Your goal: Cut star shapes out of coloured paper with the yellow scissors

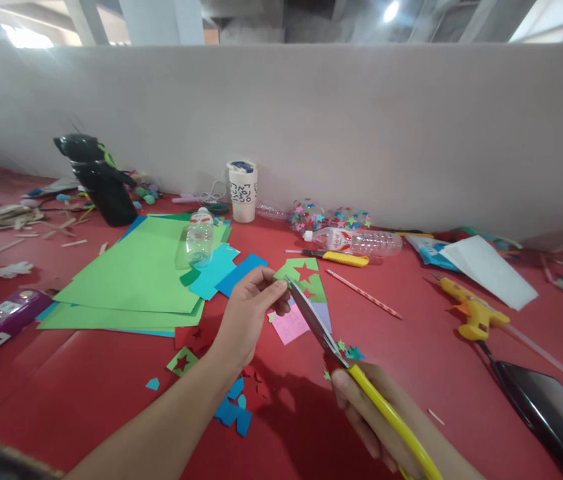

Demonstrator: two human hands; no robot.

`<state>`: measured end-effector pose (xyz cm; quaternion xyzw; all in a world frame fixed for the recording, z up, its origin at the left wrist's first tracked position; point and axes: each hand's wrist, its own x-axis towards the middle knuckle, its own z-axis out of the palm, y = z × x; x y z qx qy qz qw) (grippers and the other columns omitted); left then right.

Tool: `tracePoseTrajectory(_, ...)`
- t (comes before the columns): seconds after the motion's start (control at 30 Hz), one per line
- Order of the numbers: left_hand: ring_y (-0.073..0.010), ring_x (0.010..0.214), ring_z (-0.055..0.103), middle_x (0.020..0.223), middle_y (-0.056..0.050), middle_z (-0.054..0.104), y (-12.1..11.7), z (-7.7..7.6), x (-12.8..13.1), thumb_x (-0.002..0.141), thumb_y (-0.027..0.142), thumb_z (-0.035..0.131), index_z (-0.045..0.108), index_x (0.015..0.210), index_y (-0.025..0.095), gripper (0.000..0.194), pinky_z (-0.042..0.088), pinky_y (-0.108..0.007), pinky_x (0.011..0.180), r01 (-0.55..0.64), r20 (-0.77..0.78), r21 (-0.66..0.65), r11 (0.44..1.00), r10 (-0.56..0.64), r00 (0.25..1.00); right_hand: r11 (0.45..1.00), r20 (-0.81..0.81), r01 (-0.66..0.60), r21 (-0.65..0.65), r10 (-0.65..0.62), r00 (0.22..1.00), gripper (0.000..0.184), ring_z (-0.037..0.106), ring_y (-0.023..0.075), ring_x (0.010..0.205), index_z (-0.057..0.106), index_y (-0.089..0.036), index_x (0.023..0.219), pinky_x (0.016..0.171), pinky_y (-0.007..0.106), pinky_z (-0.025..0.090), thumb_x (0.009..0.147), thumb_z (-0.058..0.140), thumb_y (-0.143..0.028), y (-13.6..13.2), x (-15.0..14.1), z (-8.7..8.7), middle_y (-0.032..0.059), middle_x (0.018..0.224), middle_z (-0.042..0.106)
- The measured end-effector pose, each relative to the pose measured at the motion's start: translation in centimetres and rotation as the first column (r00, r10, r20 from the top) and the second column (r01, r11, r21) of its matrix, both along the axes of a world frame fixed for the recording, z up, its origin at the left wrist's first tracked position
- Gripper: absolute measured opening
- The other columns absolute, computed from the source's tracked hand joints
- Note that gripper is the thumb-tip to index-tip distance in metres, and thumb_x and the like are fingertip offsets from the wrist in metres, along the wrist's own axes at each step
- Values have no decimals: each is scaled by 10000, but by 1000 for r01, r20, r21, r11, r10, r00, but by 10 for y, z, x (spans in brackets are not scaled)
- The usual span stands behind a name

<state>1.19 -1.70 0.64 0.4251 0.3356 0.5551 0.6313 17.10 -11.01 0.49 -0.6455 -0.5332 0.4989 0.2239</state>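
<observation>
Left hand (250, 313) is pinching a small green scrap (281, 274) between thumb and fingertips, holding it up over the middle of the desk (121, 400). Right hand (368, 403) is gripping the scissors (361, 380) by the yellow handles, blades pointing up-left at the scrap and looking nearly together. Scrap should be handling as near weightless, thin and bendy, easy to crease or tear; pinching flat at one edge is looking right, with fingertips sitting clear of the blades. Scissors should be handling light to moderate, rigid, sharp at the tip, so the handles are being the only sane hold. Behind the scrap a green sheet (318, 280) is lying with red star shapes showing, pink paper (290, 325) lying just below it; star bits (355, 353) are lying beyond the right hand, blue scraps (234, 415) nearer the wearer. Fingers are hiding most of the scrap, and it's blending into the green sheet, so outline is unclear; can't tell if the tip is touching it. Right fingers are mostly covering the handle loops, and the lower handle is running off the bottom edge. Left edge is cutting off a blurred shape, probably another person's hand; can't tell what it's doing. Black device (556, 407) is getting cropped at right.
</observation>
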Motion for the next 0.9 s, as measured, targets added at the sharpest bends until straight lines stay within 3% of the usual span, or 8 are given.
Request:
tracePoseTrajectory(0.23, -64, 506, 514, 565, 50, 575, 0, -1, 1, 767, 181, 601, 533, 700, 171, 97, 391, -200, 528, 26, -10, 10, 1000, -26, 1000, 998, 24, 24, 59, -26, 999, 410, 271, 48, 295, 421, -219, 690, 323, 157, 242, 795, 357, -610, 0, -1, -1, -103, 374, 352)
tracePoseTrajectory(0.43, -60, 508, 511, 566, 49, 575, -1, -2, 2, 776, 176, 592, 534, 706, 168, 92, 389, -193, 529, 29, -3, 1, 1000, -29, 1000, 998, 52, 46, 35, -48, 998, 376, 256, 49, 296, 399, -226, 664, 315, 156, 230, 787, 365, -580, 1, -4, 1, -104, 360, 342)
tracePoseTrajectory(0.77, -65, 494, 506, 564, 43, 577, -1, 1, 3, 757, 193, 607, 524, 703, 170, 101, 368, -199, 510, 23, 1, -4, 1000, -23, 1000, 998, -65, 47, -36, -49, 997, 352, 264, 61, 284, 359, -243, 646, 299, 158, 248, 776, 526, -525, 4, -2, 7, -113, 350, 374)
tracePoseTrajectory(0.9, -67, 501, 512, 573, 44, 575, 0, 1, 2, 757, 201, 610, 521, 705, 173, 107, 377, -201, 520, 29, -4, 2, 1000, -29, 1000, 997, -54, 63, -38, -65, 996, 371, 265, 62, 289, 366, -243, 638, 295, 155, 227, 771, 521, -552, 4, -2, 5, -125, 344, 312)
